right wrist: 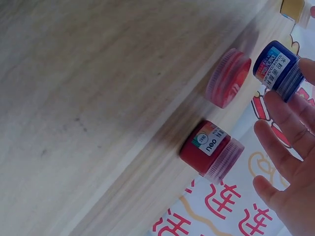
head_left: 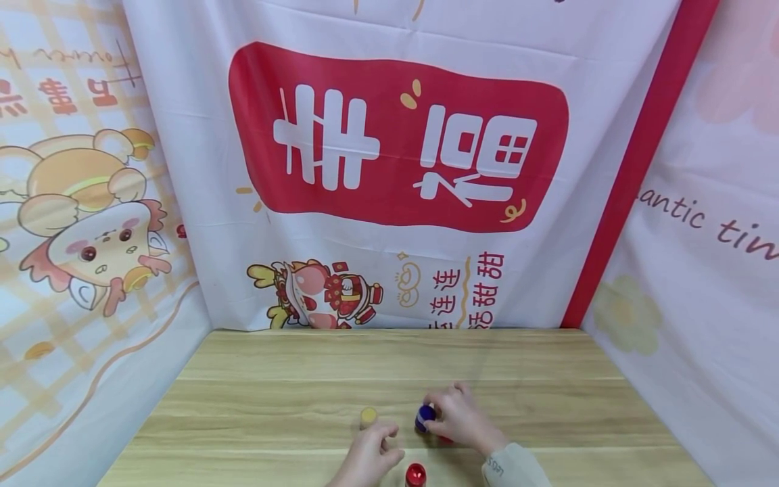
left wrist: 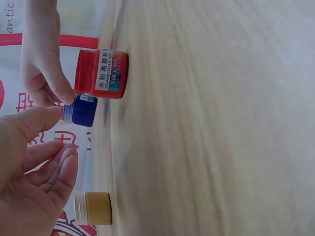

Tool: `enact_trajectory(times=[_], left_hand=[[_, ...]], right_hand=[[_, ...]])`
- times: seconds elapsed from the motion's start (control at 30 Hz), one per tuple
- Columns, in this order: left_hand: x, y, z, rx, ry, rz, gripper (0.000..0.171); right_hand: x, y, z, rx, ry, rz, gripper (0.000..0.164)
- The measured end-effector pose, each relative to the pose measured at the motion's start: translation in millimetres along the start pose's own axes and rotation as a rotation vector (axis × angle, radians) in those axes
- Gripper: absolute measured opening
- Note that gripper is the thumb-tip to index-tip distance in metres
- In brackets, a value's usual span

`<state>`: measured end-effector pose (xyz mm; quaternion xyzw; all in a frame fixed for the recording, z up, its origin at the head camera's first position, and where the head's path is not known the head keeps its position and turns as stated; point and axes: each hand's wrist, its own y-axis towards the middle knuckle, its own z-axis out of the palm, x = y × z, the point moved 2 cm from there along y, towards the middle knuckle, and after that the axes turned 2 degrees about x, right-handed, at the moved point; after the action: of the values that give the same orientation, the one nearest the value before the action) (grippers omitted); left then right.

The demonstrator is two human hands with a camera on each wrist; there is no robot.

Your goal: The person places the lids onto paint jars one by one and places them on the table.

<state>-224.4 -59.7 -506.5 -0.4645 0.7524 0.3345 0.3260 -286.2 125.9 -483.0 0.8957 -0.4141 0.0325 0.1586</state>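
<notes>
My right hand [head_left: 459, 416] pinches a small blue paint jar [head_left: 425, 419] by its clear-lidded end, between thumb and fingers. The jar tilts in the right wrist view, its printed label [right wrist: 274, 68] showing. My left hand [head_left: 368, 456] holds nothing; its fingers are loosely bent, beside a yellow paint jar [head_left: 368, 416] that stands on the table. In the left wrist view my left thumb overlaps the blue jar [left wrist: 84, 110], but the head view shows them apart. A red paint jar [right wrist: 204, 147] with a clear lid stands near my right hand, mostly hidden from above.
Another red container [head_left: 416, 475] stands at the front edge of the head view, between my forearms. A low, clear-rimmed red round piece [right wrist: 229, 77] shows in the right wrist view. Printed cloths [head_left: 395, 142] hang behind and beside the wooden table [head_left: 274, 379].
</notes>
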Motion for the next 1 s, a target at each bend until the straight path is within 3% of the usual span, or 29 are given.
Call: enact_trajectory(times=[0.17,0.47,0.7,1.0], left_hand=[[0.6,-2.1,2.2,0.004,0.024,0.011,0.042],[-1.6,-4.9,5.5,-0.032,0.066,0.096,0.034],[-0.6,-4.5,8.3,0.029,0.041,0.049,0.033],[1.9,-5.9,10.1,0.074,0.006,0.032,0.035]], right_hand=[[0.7,-0.5,3.5,0.002,-0.003,-0.008,0.032],[0.7,-1.4,10.9,-0.043,-0.063,-0.036,0.033],[0.9,-1.3,11.9,0.005,-0.064,0.010,0.034],[5.0,-3.0,11.8,-0.031,-0.061,0.003,0.031]])
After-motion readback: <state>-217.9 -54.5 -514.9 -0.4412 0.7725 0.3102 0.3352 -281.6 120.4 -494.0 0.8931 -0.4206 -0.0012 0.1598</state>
